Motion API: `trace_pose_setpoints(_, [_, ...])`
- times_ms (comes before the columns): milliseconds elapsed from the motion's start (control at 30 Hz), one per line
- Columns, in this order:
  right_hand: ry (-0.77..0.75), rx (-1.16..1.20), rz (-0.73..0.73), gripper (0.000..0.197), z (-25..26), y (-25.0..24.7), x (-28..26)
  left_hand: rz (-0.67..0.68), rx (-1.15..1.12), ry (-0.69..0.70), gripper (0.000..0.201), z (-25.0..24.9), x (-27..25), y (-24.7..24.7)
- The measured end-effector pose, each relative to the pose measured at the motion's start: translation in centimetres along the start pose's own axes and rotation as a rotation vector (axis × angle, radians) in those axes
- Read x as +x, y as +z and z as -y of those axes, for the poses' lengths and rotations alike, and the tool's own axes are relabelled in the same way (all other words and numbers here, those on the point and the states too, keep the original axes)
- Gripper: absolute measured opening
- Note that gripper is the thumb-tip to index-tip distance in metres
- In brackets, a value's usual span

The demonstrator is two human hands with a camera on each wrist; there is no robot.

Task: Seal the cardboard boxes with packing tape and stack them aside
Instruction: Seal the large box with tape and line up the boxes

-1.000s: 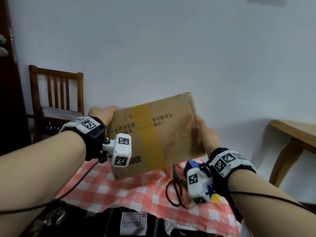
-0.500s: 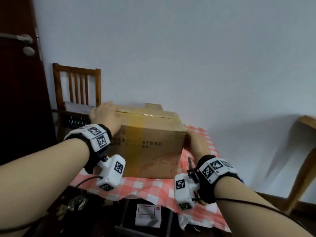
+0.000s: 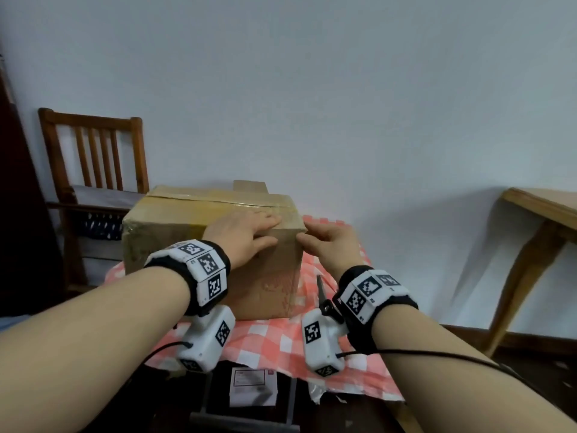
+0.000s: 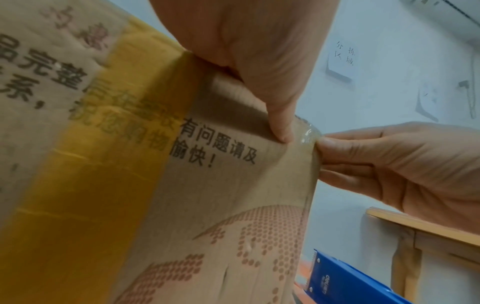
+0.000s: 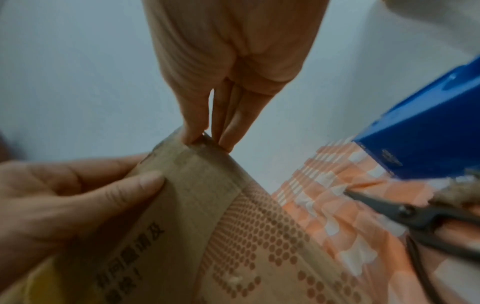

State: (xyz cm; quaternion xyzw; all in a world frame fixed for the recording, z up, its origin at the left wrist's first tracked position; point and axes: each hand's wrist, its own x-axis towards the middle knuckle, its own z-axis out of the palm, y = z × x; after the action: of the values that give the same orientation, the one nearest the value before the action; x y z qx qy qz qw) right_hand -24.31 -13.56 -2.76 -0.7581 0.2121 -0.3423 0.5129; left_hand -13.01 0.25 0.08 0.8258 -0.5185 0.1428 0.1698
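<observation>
A brown cardboard box [image 3: 165, 245] with printed text and a yellow tape band [image 4: 103, 144] stands on the red-checked tablecloth [image 3: 274, 342]. My left hand [image 3: 246, 232] lies over its near right top edge, fingers flat on the lid and thumb [image 4: 280, 127] pressing the front face. My right hand [image 3: 327, 242] touches the top right corner with straight fingertips [image 5: 197, 131]. Clear tape [image 4: 303, 133] wraps that corner. Neither hand holds a tool.
A blue tape dispenser [image 5: 420, 131] and black scissors [image 5: 405, 211] lie on the cloth right of the box. A cardboard flap [image 3: 249, 185] shows behind the box. A wooden chair [image 3: 93, 151] stands at back left and a wooden table [image 3: 546, 207] at right.
The box was held tilted in the air by both hands, then came down onto the cloth. Both hands have since shifted from its sides to the near right top corner.
</observation>
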Motion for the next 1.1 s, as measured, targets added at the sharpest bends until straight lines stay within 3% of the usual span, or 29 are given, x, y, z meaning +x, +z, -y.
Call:
trace_pose_setpoints(133, [-0.092, -0.319, -0.01, 0.01, 1.1, -0.4, 0.4, -0.015, -0.029, 0.029, 0.046, 0.1, 0.1, 0.2])
trace_pose_setpoints(200, [-0.124, -0.589, -0.067, 0.015, 1.7, -0.4, 0.2, -0.025, -0.019, 0.034, 0.046, 0.1, 0.1, 0.2])
trace_pose_setpoints(267, [-0.182, -0.715, -0.155, 0.016, 2.1, -0.1, -0.2, -0.034, -0.016, 0.035, 0.046, 0.0, 0.2, 0.2])
trace_pose_setpoints(333, [-0.318, -0.733, -0.109, 0.034, 2.0, 0.6, -0.2, -0.03, -0.028, 0.03, 0.047, 0.1, 0.1, 0.2])
trace_pose_setpoints(400, [-0.399, -0.786, 0.087, 0.052, 1.9, 1.7, 0.4, -0.019, -0.048, 0.056, 0.047, 0.1, -0.1, 0.0])
trace_pose_setpoints(467, [-0.404, -0.82, 0.206, 0.055, 1.7, 2.7, 0.8, -0.007, -0.065, 0.095, 0.046, 0.4, -0.4, -0.4])
trace_pose_setpoints(733, [-0.297, -0.738, 0.144, 0.055, 2.7, 2.2, 0.6, 0.019, 0.045, -0.098, 0.054, 7.3, -3.8, -3.3])
trace_pose_setpoints(867, [-0.267, -0.862, 0.08, 0.04, 4.2, 3.0, -0.3, -0.02, 0.174, -0.202, 0.055, 9.7, -5.6, -4.4])
trace_pose_setpoints(967, [-0.304, -0.941, 0.043, 0.036, 4.6, 4.8, 0.1, -0.107, -0.123, -0.388, 0.059, 10.9, -7.2, -4.8])
trace_pose_setpoints(1100, [-0.426, -0.892, 0.145, 0.042, 4.8, 8.3, -0.2, -0.275, -0.548, -0.508, 0.063, 12.1, -8.1, -4.7])
